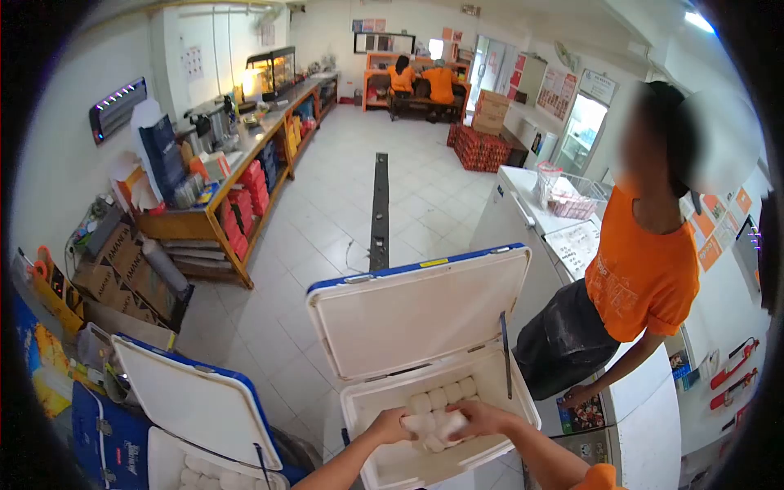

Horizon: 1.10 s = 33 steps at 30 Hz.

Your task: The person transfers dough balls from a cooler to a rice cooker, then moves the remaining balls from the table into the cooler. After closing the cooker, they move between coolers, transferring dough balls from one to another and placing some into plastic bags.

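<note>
An open cooler box (367, 400) with a white inside and a raised, blue-edged lid (416, 310) stands at the bottom centre. Rounded white pieces (438, 398) lie in rows inside it. Over these, my left hand (392, 425) is closed on a white piece at its fingertips. Facing it from the right, my right hand (480, 419) is closed round another white piece. The two held pieces are side by side, close above the others; their exact outline is blurred.
A second open cooler (167, 457) holds more white pieces at the lower left. A person in an orange shirt (645, 269) stands at the right beside a white freezer (531, 212). A long counter (192, 220) runs along the left; two people sit far back.
</note>
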{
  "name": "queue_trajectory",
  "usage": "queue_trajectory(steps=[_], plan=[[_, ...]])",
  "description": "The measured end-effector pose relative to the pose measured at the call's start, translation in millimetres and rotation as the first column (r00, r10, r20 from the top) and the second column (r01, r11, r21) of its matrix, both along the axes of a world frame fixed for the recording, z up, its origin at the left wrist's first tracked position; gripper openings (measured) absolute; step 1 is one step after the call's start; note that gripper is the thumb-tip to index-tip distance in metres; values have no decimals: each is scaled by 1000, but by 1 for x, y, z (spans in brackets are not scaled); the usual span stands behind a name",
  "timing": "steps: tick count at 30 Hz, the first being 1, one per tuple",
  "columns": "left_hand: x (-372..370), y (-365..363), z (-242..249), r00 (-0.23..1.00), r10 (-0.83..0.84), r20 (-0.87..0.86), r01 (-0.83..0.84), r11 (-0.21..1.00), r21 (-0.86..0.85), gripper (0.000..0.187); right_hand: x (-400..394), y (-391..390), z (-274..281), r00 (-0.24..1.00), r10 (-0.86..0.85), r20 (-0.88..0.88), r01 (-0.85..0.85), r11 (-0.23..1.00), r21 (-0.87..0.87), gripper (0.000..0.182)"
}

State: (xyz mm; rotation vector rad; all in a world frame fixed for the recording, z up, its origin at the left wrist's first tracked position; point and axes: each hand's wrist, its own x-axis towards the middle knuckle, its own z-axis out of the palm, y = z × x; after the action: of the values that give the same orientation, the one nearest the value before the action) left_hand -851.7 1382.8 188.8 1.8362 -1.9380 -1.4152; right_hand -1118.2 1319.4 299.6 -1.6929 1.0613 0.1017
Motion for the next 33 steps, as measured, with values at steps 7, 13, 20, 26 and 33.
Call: queue_trajectory(steps=[7, 13, 20, 26, 33], plan=[[101, 156, 90, 459, 404, -791, -420, 883, 208, 45, 17, 69, 32, 900, -320, 297, 233, 927, 294, 66], [167, 291, 26, 344, 499, -796, -512, 810, 286, 56, 43, 192, -27, 709, -601, 369, 447, 788, 423, 56], [144, 369, 10, -131, 416, -900, -343, 833, 435, 76, 13, 308, -36, 553, -791, 262, 552, 583, 596, 55], [109, 376, -7, -394, 423, -816, -274, 793, 544, 75, -7, 278, -38, 619, -702, 352, 527, 704, 476, 53], [28, 329, -11, -299, 402, -865, -428, 754, 499, 73, -94, 199, -49, 651, -554, 519, 410, 832, 374, 58]])
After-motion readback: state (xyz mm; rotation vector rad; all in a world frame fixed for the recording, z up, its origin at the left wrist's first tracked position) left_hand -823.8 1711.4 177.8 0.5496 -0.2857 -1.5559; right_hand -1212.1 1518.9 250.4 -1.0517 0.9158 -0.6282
